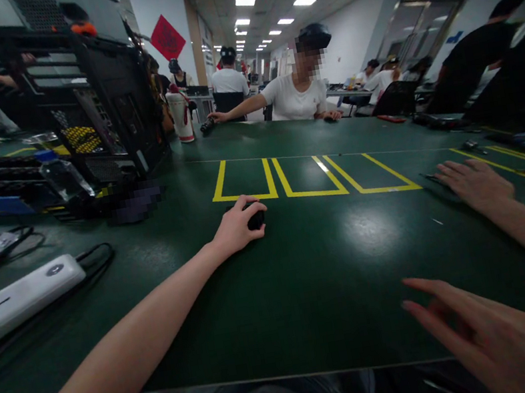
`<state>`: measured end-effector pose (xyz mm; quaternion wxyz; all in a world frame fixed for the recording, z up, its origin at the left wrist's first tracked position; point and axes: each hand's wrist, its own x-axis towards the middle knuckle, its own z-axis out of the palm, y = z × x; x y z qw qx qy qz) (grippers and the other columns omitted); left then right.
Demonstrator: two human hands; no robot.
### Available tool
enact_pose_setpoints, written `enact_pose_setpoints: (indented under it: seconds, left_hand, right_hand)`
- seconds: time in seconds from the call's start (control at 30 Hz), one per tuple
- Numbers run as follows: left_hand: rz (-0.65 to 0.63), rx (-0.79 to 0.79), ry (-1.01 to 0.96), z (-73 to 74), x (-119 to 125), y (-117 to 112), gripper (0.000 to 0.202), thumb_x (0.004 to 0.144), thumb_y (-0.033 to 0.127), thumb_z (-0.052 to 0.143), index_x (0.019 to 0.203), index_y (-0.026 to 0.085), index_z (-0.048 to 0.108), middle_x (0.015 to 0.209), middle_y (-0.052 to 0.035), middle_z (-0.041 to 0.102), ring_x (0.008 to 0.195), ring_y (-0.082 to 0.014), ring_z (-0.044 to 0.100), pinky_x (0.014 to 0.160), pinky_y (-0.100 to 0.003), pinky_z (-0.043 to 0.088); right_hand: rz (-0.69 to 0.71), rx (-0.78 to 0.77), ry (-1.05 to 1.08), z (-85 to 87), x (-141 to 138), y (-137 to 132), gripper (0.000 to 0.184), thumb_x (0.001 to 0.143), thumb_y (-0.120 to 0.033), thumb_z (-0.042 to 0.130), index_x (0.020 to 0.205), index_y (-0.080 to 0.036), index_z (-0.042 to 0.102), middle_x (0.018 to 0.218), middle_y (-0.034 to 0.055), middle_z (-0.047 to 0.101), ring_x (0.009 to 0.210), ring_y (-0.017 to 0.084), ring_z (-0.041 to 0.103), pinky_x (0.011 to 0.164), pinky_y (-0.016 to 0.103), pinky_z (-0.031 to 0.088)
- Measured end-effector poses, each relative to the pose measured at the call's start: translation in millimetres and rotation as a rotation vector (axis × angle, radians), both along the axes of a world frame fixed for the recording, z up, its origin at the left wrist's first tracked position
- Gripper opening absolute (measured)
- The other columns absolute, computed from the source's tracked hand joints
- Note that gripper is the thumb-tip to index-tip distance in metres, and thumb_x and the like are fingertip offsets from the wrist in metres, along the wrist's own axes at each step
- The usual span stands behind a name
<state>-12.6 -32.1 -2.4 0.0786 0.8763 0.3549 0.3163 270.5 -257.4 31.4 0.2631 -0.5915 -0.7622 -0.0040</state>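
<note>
My left hand (243,223) reaches forward over the green table. Its fingers curl round a small dark, rounded object (256,219) on the tabletop, just in front of a yellow-taped box; its kind is not clear. Low at the right, close to the camera, is my right hand (493,325), slightly blurred. The thumb and a finger point left with a gap between them, and nothing shows in it. Farther up on the right, another person's hand (476,184) lies over a thin dark item (435,181) that I cannot make out.
Three yellow tape outlines (313,195) mark the table. To the left stand an open black computer case (109,108), a water bottle (60,174) and a white power strip (21,300) with cables. A cup (180,116) and a person (298,95) are across the table.
</note>
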Motion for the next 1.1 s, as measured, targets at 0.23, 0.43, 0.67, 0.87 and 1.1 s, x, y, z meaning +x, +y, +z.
enact_pose_setpoints:
  seconds: [0.23,0.43,0.67,0.87,1.1]
  left_hand:
    - [0.015,0.047,0.004,0.0,3.2,1.0,0.037,0.069,0.026,0.06,0.104,0.026,0.048,0.116,-0.0025,0.04,0.104,-0.0216,0.047,0.084,-0.041,0.046]
    - [0.003,0.028,0.018,1.1,1.2,0.4,0.039,0.068,0.025,0.061,0.105,0.026,0.047,0.118,-0.0027,0.039,0.104,-0.0217,0.048,0.083,-0.039,0.047]
    - [0.047,-0.052,-0.023,1.4,1.2,1.1,0.065,0.066,0.027,0.064,0.122,0.028,0.03,0.118,-0.0045,0.041,0.102,-0.023,0.05,0.08,-0.04,0.047]
    - [0.058,-0.071,-0.025,-0.3,1.1,3.0,0.06,0.064,0.025,0.066,0.115,0.026,0.035,0.118,-0.0042,0.042,0.101,-0.0231,0.052,0.08,-0.039,0.047]
    - [0.028,-0.057,-0.014,0.6,3.9,1.7,0.059,0.064,0.026,0.066,0.114,0.025,0.035,0.114,-0.0042,0.042,0.102,-0.0233,0.05,0.081,-0.039,0.047]
  right_hand:
    - [0.212,-0.44,0.328,20.1,-98.2,146.5,0.043,0.076,-0.039,0.052,0.116,-0.023,0.047,0.102,0.0062,0.06,0.08,0.017,0.06,0.069,0.032,0.049]
    - [0.275,-0.567,0.823,-21.5,-116.8,211.8,0.033,0.079,-0.037,0.049,0.105,-0.017,0.053,0.105,0.0088,0.057,0.091,0.016,0.057,0.079,0.033,0.048]
    - [0.395,-0.528,0.933,-32.4,-114.1,209.5,0.035,0.073,-0.028,0.057,0.107,-0.021,0.051,0.099,0.0045,0.057,0.087,0.015,0.057,0.082,0.037,0.047]
    - [0.457,-0.453,0.867,-37.6,-111.0,207.2,0.036,0.071,-0.023,0.059,0.106,-0.022,0.051,0.104,0.0032,0.055,0.085,0.014,0.058,0.082,0.036,0.045]
    - [0.393,-0.426,0.995,-37.8,-116.2,206.0,0.026,0.073,-0.036,0.056,0.093,-0.02,0.054,0.092,0.0027,0.059,0.087,0.015,0.056,0.078,0.033,0.047]
